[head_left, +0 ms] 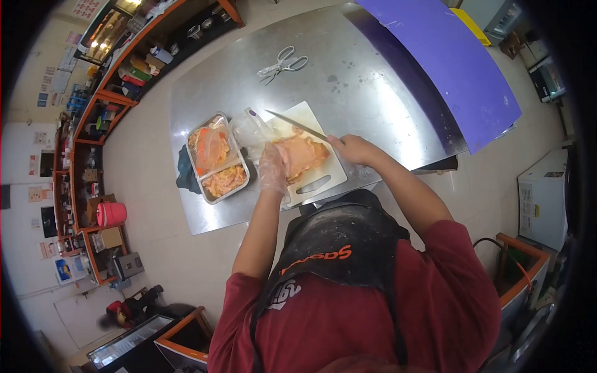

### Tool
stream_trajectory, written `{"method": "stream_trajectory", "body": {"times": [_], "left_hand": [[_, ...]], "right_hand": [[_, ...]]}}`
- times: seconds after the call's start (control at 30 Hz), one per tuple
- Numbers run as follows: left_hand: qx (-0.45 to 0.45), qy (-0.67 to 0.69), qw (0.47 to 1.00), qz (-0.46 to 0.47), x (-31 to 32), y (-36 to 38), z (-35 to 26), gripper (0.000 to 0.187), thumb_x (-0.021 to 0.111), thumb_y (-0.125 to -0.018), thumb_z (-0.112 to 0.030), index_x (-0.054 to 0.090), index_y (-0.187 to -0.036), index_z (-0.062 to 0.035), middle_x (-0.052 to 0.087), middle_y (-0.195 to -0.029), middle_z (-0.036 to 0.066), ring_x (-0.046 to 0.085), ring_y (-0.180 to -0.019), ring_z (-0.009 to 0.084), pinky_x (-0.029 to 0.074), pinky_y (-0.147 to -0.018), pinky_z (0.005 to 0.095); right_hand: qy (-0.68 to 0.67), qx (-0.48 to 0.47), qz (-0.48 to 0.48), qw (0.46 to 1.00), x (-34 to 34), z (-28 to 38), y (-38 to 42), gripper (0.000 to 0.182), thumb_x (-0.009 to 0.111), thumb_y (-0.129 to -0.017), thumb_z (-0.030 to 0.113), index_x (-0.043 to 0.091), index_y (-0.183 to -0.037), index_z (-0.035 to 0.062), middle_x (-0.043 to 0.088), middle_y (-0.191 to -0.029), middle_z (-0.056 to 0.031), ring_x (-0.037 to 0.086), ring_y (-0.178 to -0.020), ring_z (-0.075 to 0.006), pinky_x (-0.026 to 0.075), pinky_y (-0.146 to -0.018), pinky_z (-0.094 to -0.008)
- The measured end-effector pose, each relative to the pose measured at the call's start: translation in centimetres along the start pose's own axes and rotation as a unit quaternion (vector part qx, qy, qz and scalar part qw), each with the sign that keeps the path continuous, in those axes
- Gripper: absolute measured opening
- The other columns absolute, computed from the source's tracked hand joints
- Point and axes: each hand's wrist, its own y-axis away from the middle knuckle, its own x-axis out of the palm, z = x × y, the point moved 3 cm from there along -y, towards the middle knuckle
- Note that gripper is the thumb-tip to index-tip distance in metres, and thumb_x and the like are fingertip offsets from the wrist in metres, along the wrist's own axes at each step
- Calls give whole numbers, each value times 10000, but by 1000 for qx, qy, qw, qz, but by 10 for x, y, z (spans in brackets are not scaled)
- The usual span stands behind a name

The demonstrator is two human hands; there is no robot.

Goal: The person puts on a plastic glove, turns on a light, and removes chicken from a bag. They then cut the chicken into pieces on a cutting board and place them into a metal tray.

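My left hand (272, 168), in a clear plastic glove, presses with its fingers together on the left edge of a flat piece of raw meat (303, 155). The meat lies on a white cutting board (333, 176). My bare right hand (354, 150) is closed round the handle of a knife (297, 124), whose blade points up and left above the far part of the board. Left of the board stands a divided metal tray (214, 200) with meat pieces in both compartments. A clear plastic bag (250, 128) lies between tray and board.
Scissors (285, 64) lie farther back on the metal table (217, 84). A purple panel (451, 62) covers the table's right side. Dark cloth (186, 171) sits beside the tray. Orange-edged shelves (102, 99) and a pink bucket (111, 214) stand left; a white appliance (544, 193) stands right.
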Motion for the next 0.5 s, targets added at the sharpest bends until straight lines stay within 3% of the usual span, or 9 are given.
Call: {"method": "stream_trajectory", "body": {"times": [0.03, 0.1, 0.13, 0.23, 0.33, 0.43, 0.5], "left_hand": [[74, -8, 997, -21, 9, -19, 58, 464, 419, -1092, -449, 645, -1061, -44, 640, -849, 66, 597, -728, 186, 514, -630, 357], [220, -32, 973, -69, 25, -54, 172, 448, 413, -1098, -398, 642, -990, -27, 612, -763, 64, 555, -612, 206, 485, -572, 390], [220, -68, 968, -96, 27, -48, 176, 439, 420, -1097, -381, 636, -973, -19, 597, -745, 63, 540, -599, 207, 479, -572, 391], [224, -167, 952, -123, 16, -43, 201, 415, 446, -1090, -346, 632, -974, 7, 604, -765, 85, 552, -665, 210, 487, -640, 392], [93, -94, 979, -158, 5, -43, 212, 372, 479, -1078, -317, 636, -994, 10, 633, -809, 135, 594, -766, 248, 496, -728, 407], [26, -106, 979, -170, 2, -41, 219, 323, 509, -1060, -295, 638, -1008, -3, 648, -853, 188, 615, -807, 306, 495, -766, 433], [28, -173, 971, -162, 2, -39, 226, 292, 528, -1047, -282, 638, -1017, -13, 654, -884, 222, 621, -817, 346, 493, -777, 451]], "right_hand": [[-23, 42, 31, 998, -2, -2, 15, 805, 363, -1031, 648, 662, -1150, -90, 715, -990, -259, 707, -797, -325, 549, -719, -431], [-61, 23, -12, 998, 16, -24, 19, 774, 374, -1041, 625, 654, -1163, -86, 712, -953, -244, 689, -743, -294, 540, -671, -416], [-79, 11, -33, 996, 25, -33, 21, 758, 379, -1046, 613, 650, -1169, -84, 711, -935, -237, 680, -717, -279, 536, -648, -408], [-73, -43, -67, 994, 54, -43, 37, 697, 407, -1052, 575, 661, -1149, -67, 712, -926, -255, 699, -784, -346, 540, -716, -440], [-15, -86, -120, 989, 82, -59, 34, 650, 417, -1053, 552, 670, -1112, -44, 707, -939, -277, 693, -879, -432, 526, -804, -483], [-3, -20, -75, 997, 78, -39, 42, 620, 437, -1041, 546, 677, -1140, -17, 682, -1104, -309, 637, -1071, -491, 492, -948, -509], [28, -4, -83, 996, 63, -18, 40, 617, 445, -1035, 552, 677, -1142, -9, 685, -1100, -300, 643, -1072, -477, 494, -950, -513]]}}
